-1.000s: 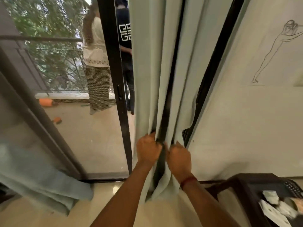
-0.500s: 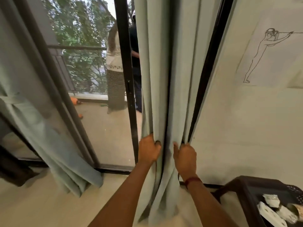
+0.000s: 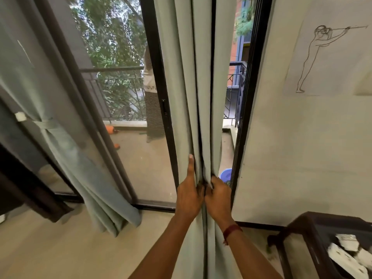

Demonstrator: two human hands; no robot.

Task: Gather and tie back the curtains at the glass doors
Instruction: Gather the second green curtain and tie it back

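Now, in your head view, your left hand (image 3: pixel 189 196) and right hand (image 3: pixel 219 198) squeeze the pale green curtain (image 3: pixel 201 87) together. Your knuckles touch, your fingers (image 3: pixel 214 181) curl into its folds, and your left thumb lies straight up. The curtain hangs between the sliding door frame (image 3: pixel 159 97) and the wall (image 3: pixel 291 148).

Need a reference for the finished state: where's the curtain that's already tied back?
Head view, far left: the tied curtain hangs by the left door frame, cinched by a fabric band running to a white clip.
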